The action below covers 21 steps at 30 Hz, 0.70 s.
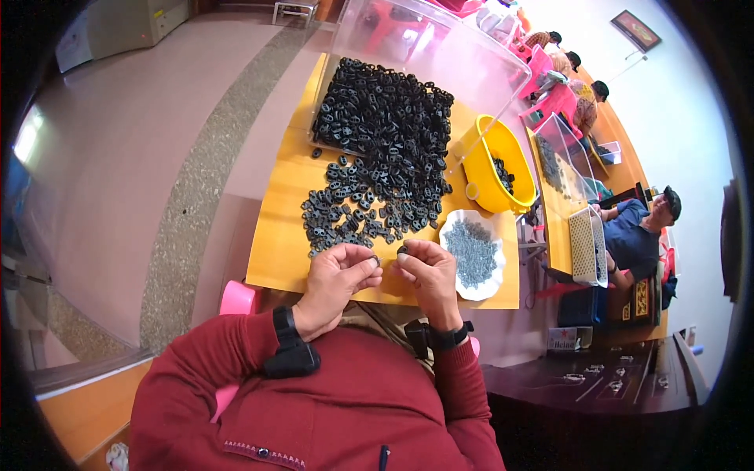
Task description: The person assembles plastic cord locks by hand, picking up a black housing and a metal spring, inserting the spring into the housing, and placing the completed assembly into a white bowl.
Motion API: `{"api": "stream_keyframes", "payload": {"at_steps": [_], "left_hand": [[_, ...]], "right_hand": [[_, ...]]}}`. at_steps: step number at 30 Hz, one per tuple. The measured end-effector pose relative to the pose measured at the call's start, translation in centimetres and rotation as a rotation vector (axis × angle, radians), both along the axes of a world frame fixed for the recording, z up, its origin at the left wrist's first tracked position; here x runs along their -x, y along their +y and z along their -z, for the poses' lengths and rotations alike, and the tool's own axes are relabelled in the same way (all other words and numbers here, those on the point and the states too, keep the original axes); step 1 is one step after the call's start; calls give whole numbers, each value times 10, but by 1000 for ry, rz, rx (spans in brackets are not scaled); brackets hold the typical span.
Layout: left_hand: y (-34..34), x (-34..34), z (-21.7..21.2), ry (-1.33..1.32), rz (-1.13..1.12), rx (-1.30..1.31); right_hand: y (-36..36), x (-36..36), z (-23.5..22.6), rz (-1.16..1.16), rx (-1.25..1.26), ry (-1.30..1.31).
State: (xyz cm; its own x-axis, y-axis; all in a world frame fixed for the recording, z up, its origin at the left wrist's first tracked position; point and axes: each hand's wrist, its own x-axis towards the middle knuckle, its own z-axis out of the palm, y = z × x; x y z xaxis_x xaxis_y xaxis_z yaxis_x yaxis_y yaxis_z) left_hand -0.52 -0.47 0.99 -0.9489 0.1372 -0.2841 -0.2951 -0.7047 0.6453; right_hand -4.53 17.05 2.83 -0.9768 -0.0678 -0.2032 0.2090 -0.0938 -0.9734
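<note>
Above the near edge of the wooden table, my left hand (339, 281) pinches a small dark piece (375, 260) between thumb and fingers. Close beside it, my right hand (430, 276) is closed on a small black plastic piece (403, 250). The two hands are a little apart. Just beyond them spreads a heap of black plastic pieces (385, 118) with holes in them, with looser ones nearest my left hand. To the right of my right hand sits a white scalloped dish (493, 280) full of tiny grey metal parts (473, 251), too small to make out singly.
A clear plastic bin (514, 78) lies tipped behind the heap on the table (275, 259). A yellow tub (475, 169) with some black pieces stands at the right. Farther right, a person (632, 239) sits at another table with a perforated white basket (587, 243). Pink chairs stand beyond.
</note>
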Motion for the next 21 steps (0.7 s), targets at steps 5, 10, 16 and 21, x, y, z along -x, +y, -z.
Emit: {"api": "stream_keyframes", "payload": {"at_steps": [5, 10, 16, 21], "left_hand": [[0, 0, -2, -6, 4, 18], [1, 0, 1, -8, 7, 15], [3, -2, 4, -7, 23, 17], [4, -2, 6, -33, 36, 41]], "right_hand": [[8, -5, 5, -107, 74, -83], [7, -11, 10, -128, 129, -121], [9, -14, 14, -183, 190, -114], [7, -15, 12, -211, 178, -121]]}}
